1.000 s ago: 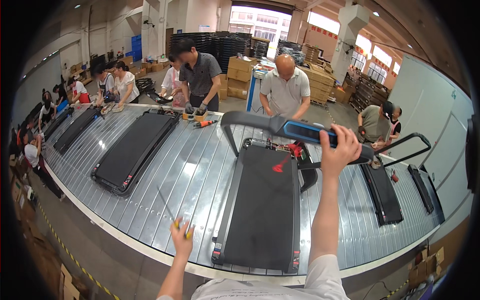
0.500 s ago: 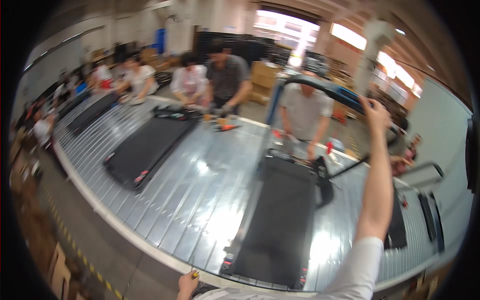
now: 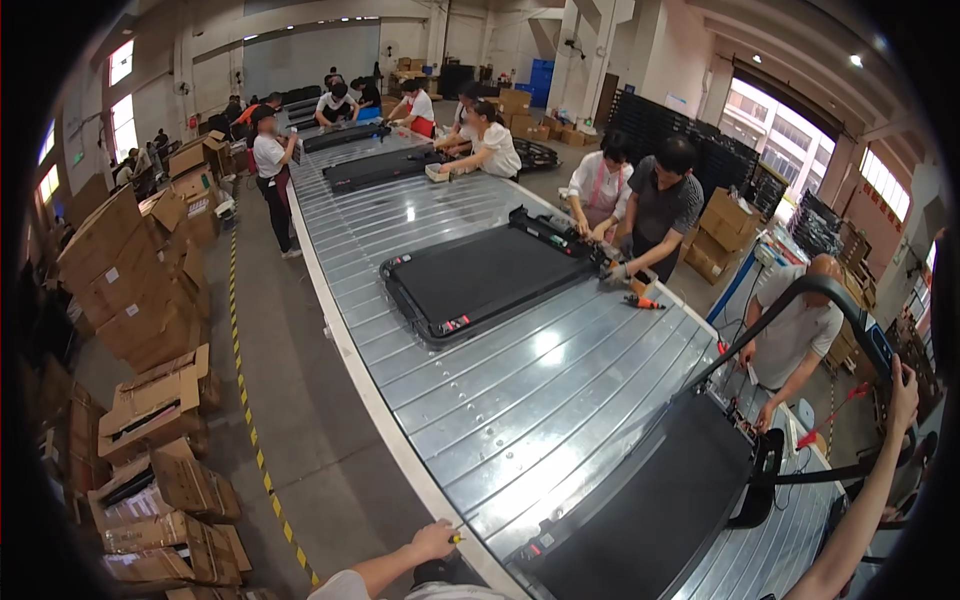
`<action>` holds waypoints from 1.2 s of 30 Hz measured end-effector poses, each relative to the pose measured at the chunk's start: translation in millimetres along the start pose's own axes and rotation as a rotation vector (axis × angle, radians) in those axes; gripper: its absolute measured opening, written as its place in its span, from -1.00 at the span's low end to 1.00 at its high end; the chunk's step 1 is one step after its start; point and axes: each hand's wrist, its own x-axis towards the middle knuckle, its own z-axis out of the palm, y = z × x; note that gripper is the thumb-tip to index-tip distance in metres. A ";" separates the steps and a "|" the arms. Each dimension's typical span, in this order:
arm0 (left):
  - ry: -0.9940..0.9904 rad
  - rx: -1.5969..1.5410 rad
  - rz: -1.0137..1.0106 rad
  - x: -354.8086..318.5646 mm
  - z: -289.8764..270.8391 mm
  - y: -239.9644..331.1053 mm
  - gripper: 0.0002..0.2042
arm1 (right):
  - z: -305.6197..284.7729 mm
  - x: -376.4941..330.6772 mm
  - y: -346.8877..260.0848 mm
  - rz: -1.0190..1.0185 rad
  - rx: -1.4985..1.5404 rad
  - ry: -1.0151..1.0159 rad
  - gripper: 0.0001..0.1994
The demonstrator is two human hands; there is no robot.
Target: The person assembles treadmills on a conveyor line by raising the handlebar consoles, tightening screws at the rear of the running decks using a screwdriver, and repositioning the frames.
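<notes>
The right hand [image 3: 903, 385] reaches up to the raised black handlebar [image 3: 850, 310] of the nearest treadmill [image 3: 650, 510], its fingers hooked over the bar near the blue console panel at the far right. That treadmill lies with its dark belt flat on the ribbed metal conveyor [image 3: 520, 390], at the lower right. The left hand [image 3: 433, 540] sits low at the conveyor's near edge, fingers closed narrow on a small yellow-tipped tool [image 3: 458, 537], just beside the treadmill's front corner. Farther along the conveyor lies a second treadmill [image 3: 490, 280], where two people bend over its far end. Stacked cardboard boxes [image 3: 130, 300] line the floor on the left.
</notes>
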 end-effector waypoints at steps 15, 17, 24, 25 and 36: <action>0.054 0.017 -0.339 -376.9 534.0 361.3 -0.70 | -179.9 21.3 532.3 -0.063 -0.046 0.099 -0.27; 0.028 -0.053 -0.478 -436.3 594.5 382.6 -0.70 | -207.7 29.0 579.8 -0.011 -0.077 0.047 -0.28; -0.365 -0.104 -0.357 -545.9 710.0 258.2 -0.62 | -250.8 57.8 626.9 0.009 -0.030 0.054 -0.30; -0.316 -0.115 -0.432 -542.0 698.8 251.0 -0.61 | -241.8 56.4 610.4 0.006 -0.030 0.045 -0.29; -0.058 -0.129 -0.659 -372.3 604.7 230.9 -0.62 | -205.0 -5.0 514.7 0.015 -0.073 0.017 -0.29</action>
